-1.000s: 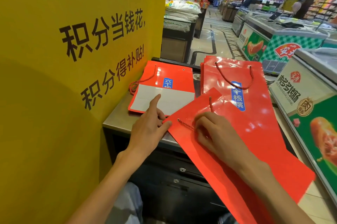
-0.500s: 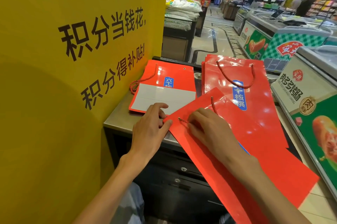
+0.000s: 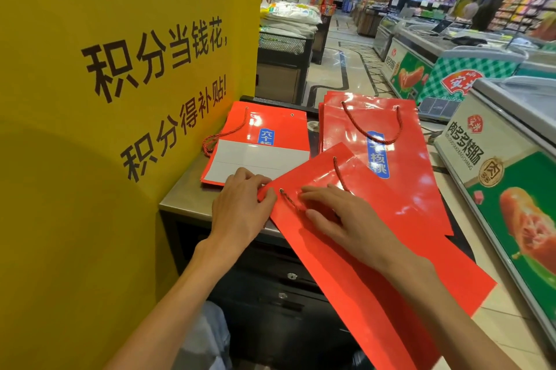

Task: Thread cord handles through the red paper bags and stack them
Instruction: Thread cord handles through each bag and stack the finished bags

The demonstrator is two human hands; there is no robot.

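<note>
- My two bare forearms reach out over a dark cabinet with drawer locks (image 3: 291, 275), below the steel table (image 3: 192, 198).
- A flat red paper bag (image 3: 361, 264) lies slantwise across the near edge of the table, its long lower end hanging off toward me and to my right.
- My left hand (image 3: 240, 207) sits at the bag's upper left corner, grip closed on the edge: thumb on the red face, fingers curled at the corner.
- My right hand (image 3: 337, 216) rests on the bag just beside the left, grip pinching the red cord (image 3: 290, 201) where it comes out of the eyelet hole near that corner.
- The cord's other end enters a second hole farther up the bag's top edge and runs back under my right fingers.
- Behind my left hand lies a folded bag (image 3: 258, 141), its white base panel turned up, a blue label showing and a cord loop spilling off its left side against the yellow sign (image 3: 120, 98).
- Behind my right hand sits a stack of bags (image 3: 370, 141), the top one with its cord handle looped across a blue label; my bag overlaps the stack's near corner.
- Right of the table stand freezer chests (image 3: 496, 159) with sausage pictures.
- Farther off, a shop aisle runs past white sacks (image 3: 288, 16) to shelves.
</note>
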